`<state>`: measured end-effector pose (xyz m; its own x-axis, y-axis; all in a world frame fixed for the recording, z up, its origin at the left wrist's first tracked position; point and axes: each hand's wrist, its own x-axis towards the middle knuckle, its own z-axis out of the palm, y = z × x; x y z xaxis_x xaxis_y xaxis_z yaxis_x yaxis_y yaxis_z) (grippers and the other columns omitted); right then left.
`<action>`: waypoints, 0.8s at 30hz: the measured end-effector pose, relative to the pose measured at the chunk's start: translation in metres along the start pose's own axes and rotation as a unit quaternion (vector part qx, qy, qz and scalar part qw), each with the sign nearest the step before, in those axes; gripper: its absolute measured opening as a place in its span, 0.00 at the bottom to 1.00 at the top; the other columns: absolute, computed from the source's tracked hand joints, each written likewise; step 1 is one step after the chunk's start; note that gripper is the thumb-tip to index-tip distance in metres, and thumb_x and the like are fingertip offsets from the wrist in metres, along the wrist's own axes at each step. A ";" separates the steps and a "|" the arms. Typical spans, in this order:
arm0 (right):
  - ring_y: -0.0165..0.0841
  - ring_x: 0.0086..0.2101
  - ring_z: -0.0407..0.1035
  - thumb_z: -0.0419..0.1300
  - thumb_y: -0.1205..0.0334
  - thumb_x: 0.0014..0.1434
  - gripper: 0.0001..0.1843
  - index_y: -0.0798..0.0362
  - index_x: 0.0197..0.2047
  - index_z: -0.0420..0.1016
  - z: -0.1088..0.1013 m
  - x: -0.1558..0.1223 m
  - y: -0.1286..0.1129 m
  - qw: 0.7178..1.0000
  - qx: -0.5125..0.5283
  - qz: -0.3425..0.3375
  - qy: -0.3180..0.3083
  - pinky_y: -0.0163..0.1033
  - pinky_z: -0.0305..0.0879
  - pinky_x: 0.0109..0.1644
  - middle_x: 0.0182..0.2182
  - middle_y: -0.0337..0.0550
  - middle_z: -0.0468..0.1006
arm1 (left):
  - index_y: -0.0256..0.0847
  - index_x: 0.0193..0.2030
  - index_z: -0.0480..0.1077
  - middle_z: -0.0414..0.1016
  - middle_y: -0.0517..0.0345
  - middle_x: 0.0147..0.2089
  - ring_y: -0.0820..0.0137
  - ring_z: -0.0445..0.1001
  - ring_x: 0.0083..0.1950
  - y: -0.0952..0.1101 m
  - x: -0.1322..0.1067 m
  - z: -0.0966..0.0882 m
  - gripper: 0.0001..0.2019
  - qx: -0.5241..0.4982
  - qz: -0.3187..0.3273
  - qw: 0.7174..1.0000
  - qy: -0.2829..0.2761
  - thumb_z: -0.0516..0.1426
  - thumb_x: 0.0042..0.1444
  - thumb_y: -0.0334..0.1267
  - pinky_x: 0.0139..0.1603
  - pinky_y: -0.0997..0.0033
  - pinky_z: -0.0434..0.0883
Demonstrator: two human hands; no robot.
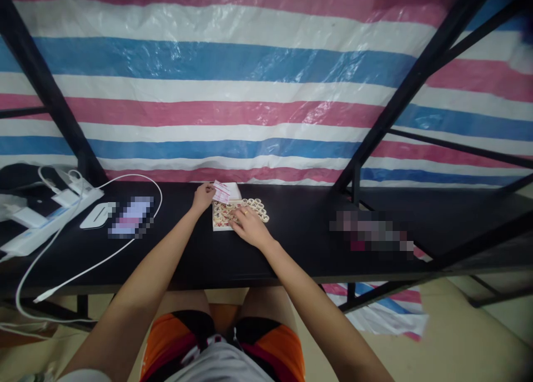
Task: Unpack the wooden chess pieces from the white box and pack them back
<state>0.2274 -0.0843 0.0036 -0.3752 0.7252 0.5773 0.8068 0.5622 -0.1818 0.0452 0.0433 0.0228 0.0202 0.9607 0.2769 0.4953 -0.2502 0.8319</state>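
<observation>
A small open box [215,220] holding round wooden game pieces [220,212] lies on the black table [291,243]. More round pieces [258,206] lie loose just right of it. My right hand [249,225] rests over the box and pieces, fingers curled down onto them; what they grip is hidden. My left hand [202,196] is closed on the edge of a folded red-and-white sheet [223,192] that lies behind the box.
A white power strip [45,218] with plugs and cables [83,271] sits at the left, beside a white mouse [96,215] and a blurred flat item [130,217]. Black frame posts [391,115] rise at both sides. A striped tarp [250,93] hangs behind.
</observation>
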 end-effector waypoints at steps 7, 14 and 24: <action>0.42 0.54 0.62 0.52 0.53 0.64 0.19 0.51 0.54 0.71 -0.004 0.001 -0.011 0.997 -0.003 -0.062 -0.056 0.52 0.59 0.59 0.52 0.51 0.70 | 0.38 0.41 0.75 0.78 0.50 0.42 0.63 0.74 0.44 0.000 -0.015 -0.008 0.12 0.074 0.091 0.992 -0.049 0.53 0.57 0.39 0.50 0.65 0.67; 0.45 0.62 0.52 0.49 0.48 0.65 0.26 0.49 0.62 0.64 0.000 0.008 -0.019 0.991 -0.030 -0.091 -0.097 0.54 0.53 0.63 0.62 0.50 0.62 | 0.39 0.43 0.73 0.76 0.53 0.40 0.68 0.73 0.40 -0.012 -0.048 -0.025 0.12 0.062 0.105 0.991 -0.061 0.53 0.56 0.38 0.46 0.68 0.69; 0.43 0.55 0.62 0.48 0.50 0.66 0.23 0.54 0.55 0.69 0.001 0.009 -0.019 0.990 -0.038 -0.091 -0.105 0.51 0.57 0.59 0.55 0.53 0.69 | 0.39 0.43 0.74 0.73 0.55 0.35 0.68 0.72 0.35 -0.012 -0.055 -0.022 0.12 0.112 0.137 0.976 -0.127 0.52 0.56 0.38 0.41 0.70 0.69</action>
<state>0.2088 -0.0882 0.0114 -0.5975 0.6854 0.4163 0.7458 0.6657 -0.0255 0.0191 -0.0089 0.0085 0.3787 0.8678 0.3216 0.6188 -0.4958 0.6093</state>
